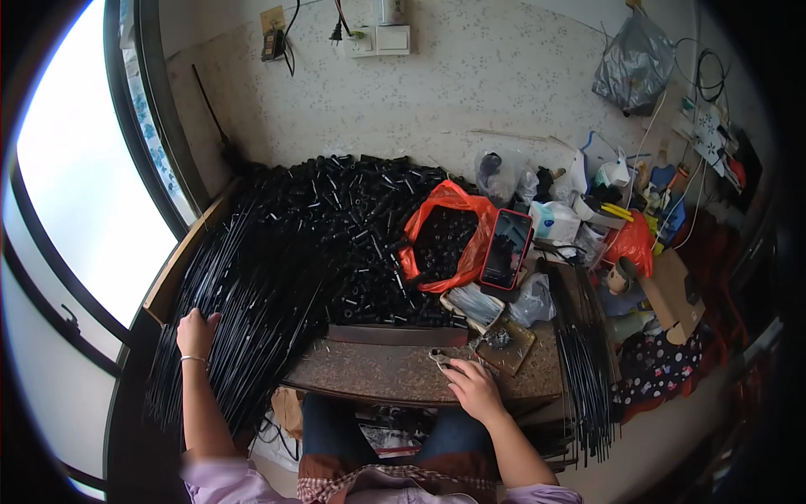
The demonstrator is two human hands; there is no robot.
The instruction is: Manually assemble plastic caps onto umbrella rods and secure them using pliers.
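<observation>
At the left side, my left hand (195, 336) is closed over a spread of long thin black rods (252, 311). Its fingers are curled, and what they hold, if anything, cannot be made out against the dark rods. Above the front of the brown worktable (369, 365), my right hand (474, 388) grips a small metal tool that looks like pliers (437, 358), its head pointing up and left. Behind the table's front strip lies a big heap of short black tubular parts (361, 210). A dark metal bar (397, 335) edges the heap.
An orange plastic bag (481, 223) of small black parts stands beside a red-cased phone (506, 249). Nearer are a tray of thin pale pins (474, 304) and a board with small metal pieces (508, 346). More black rods (583, 370) overhang the right edge. Clutter and a cardboard box (674, 294) fill the far right.
</observation>
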